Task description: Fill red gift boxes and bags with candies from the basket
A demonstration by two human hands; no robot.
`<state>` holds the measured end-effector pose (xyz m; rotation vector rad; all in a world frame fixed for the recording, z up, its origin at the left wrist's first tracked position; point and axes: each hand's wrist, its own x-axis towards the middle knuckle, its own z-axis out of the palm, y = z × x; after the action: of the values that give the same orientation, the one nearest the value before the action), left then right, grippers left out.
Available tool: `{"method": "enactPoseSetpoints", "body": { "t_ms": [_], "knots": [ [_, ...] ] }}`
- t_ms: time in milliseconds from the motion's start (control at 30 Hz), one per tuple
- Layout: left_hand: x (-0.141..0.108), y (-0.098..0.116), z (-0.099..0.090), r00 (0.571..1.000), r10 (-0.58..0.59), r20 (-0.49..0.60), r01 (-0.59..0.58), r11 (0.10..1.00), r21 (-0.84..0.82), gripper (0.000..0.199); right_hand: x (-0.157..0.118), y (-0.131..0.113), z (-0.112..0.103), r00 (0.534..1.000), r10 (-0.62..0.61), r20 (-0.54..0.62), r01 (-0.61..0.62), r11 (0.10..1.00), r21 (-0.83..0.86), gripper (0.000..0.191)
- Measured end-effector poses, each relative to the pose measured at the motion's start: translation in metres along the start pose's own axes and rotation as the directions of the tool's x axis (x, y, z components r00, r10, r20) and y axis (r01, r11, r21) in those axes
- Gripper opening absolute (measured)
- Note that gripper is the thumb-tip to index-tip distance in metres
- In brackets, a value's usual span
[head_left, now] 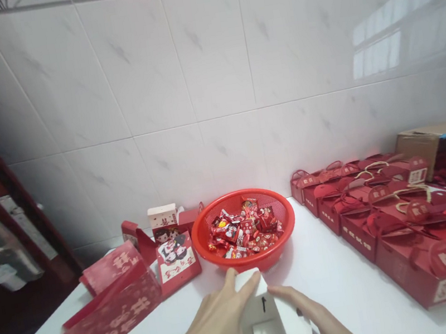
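Both hands are on a small paper box (264,303) at the bottom middle of the head view. Its visible faces are white, one carries a short black mark, and a hollow inside shows. My left hand (215,329) grips it from the left, with fingertips at its upper edge. From the right, my right hand (320,315) holds it with index finger on top and thumb low at the front. The lower part of the box is hidden by the hands. Just behind it stands a red plastic basket (286,230) with red-wrapped candies (244,231) inside.
Red gift boxes with handles (404,268) stand in rows on the right. Behind them is a cardboard carton (415,150) beside red strips. Left are red folded packets (115,314) and a decorated card box (176,259). A tiled wall (217,77) backs the white table (329,280).
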<state>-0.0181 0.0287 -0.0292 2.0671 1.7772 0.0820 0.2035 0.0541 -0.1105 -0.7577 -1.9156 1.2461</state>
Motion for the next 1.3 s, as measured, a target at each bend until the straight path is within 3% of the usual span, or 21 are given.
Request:
{"method": "enactPoseSetpoints", "body": {
  "t_ms": [233,333,467,567,667,767,900,1000,1133,1300],
  "knots": [
    [0.01,-0.002,0.006,0.999,0.004,-0.033,-0.004,1.0,0.014,0.118,0.006,0.012,0.003,0.995,-0.099,0.025,0.099,0.995,0.013,0.077],
    [0.006,0.0,0.004,0.995,0.058,-0.085,-0.063,0.996,-0.059,0.103,0.01,0.013,0.001,0.988,-0.151,0.02,0.151,0.989,0.009,0.075],
    [-0.003,0.007,-0.022,0.985,0.149,-0.087,-0.161,0.975,-0.154,0.065,0.009,0.006,-0.003,0.983,-0.182,-0.03,0.183,0.983,0.03,0.072],
    [0.0,0.013,-0.053,0.977,0.196,-0.078,-0.203,0.974,-0.104,0.053,0.004,-0.004,-0.007,0.983,-0.154,-0.101,0.157,0.987,0.029,0.066],
    [0.03,0.018,-0.08,0.948,0.275,-0.161,-0.282,0.959,-0.028,0.045,0.0,-0.009,-0.008,0.978,-0.078,-0.195,0.083,0.996,0.021,0.059],
    [0.085,0.018,-0.093,0.941,0.305,-0.146,-0.3,0.952,0.052,0.038,-0.002,-0.009,-0.009,0.964,0.023,-0.266,-0.011,0.999,0.047,0.054],
    [0.161,0.013,-0.09,0.958,0.259,-0.121,-0.233,0.952,0.197,0.029,0.0,-0.005,-0.01,0.948,0.045,-0.314,-0.04,0.999,0.02,0.05],
    [0.197,0.008,-0.082,0.979,0.174,-0.108,-0.14,0.954,0.267,0.029,0.002,-0.004,-0.011,0.943,0.016,-0.333,-0.027,0.999,-0.027,0.047],
    [0.216,-0.002,-0.071,0.998,0.048,-0.042,-0.033,0.954,0.298,0.018,0.003,-0.001,-0.009,0.933,-0.01,-0.361,-0.009,0.999,-0.052,0.044],
    [0.212,-0.023,-0.07,0.984,0.151,-0.09,-0.142,0.985,0.095,0.007,0.005,0.01,-0.006,0.91,-0.184,-0.372,0.128,0.977,-0.17,0.036]
  ]
}}
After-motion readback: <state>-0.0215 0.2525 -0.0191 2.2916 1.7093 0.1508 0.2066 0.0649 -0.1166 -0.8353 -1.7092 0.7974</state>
